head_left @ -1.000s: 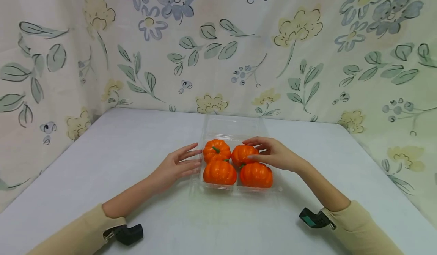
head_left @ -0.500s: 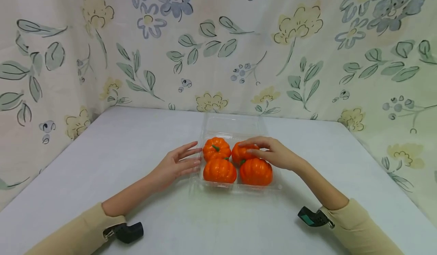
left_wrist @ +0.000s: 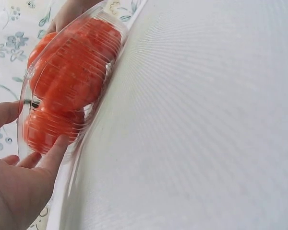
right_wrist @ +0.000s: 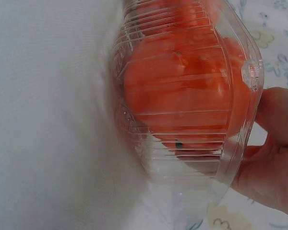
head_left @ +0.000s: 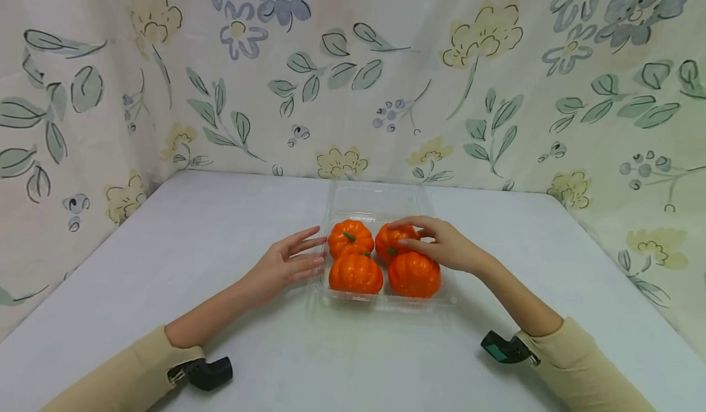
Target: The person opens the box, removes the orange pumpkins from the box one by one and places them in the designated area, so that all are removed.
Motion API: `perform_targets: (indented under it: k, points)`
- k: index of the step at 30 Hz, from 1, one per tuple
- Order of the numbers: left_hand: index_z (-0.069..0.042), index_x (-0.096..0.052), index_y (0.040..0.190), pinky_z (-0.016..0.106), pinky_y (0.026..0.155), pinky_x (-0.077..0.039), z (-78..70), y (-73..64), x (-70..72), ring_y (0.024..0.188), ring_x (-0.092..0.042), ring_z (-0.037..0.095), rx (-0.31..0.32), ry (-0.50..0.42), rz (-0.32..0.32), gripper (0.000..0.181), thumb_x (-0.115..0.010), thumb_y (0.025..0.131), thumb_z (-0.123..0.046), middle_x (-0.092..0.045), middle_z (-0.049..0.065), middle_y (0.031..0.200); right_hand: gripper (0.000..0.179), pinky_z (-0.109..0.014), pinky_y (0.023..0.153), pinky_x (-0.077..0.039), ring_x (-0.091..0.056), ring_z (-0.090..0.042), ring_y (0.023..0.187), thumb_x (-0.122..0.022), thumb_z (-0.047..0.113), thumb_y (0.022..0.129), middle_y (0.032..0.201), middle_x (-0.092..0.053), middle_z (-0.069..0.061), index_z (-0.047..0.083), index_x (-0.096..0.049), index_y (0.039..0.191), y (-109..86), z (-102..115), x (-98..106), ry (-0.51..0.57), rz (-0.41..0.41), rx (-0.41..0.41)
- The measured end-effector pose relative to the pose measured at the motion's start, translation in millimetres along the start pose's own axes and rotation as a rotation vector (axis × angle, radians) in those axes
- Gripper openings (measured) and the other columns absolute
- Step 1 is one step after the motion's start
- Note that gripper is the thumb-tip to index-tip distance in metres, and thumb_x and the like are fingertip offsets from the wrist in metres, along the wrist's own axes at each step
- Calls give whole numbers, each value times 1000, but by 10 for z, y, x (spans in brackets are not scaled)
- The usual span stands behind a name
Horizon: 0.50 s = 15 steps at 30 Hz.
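Both hands are at the clear plastic tray, which stands in the middle of the table, nearer its far edge: the left hand lies with straight, relaxed fingers against the left wall of the tray and holds nothing. Four orange pumpkins sit inside in two rows, with the open lid lying behind them. On the right, the right hand rests over the far right pumpkin, fingers curved around it.

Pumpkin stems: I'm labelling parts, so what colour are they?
Green, on orange pumpkins in the clear tray; clearest in the head view.
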<state>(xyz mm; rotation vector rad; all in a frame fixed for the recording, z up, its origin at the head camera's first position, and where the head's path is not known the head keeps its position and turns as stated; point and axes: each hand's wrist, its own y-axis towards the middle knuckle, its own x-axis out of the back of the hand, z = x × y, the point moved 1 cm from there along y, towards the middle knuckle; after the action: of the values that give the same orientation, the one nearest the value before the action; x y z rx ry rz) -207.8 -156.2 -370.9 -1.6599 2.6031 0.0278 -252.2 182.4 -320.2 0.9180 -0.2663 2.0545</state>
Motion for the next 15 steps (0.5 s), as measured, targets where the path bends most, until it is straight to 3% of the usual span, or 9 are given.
perform_targets:
  k: [15]
  points:
    - [-2, -20, 167, 40, 108, -53, -5, -7, 0, 151, -41, 45, -3, -1, 13, 75, -61, 106, -7, -32, 26, 168, 52, -60, 107, -53, -55, -42, 134, -78, 7, 94, 147, -61, -17, 5, -62, 143, 18, -3, 28, 22, -26, -13]
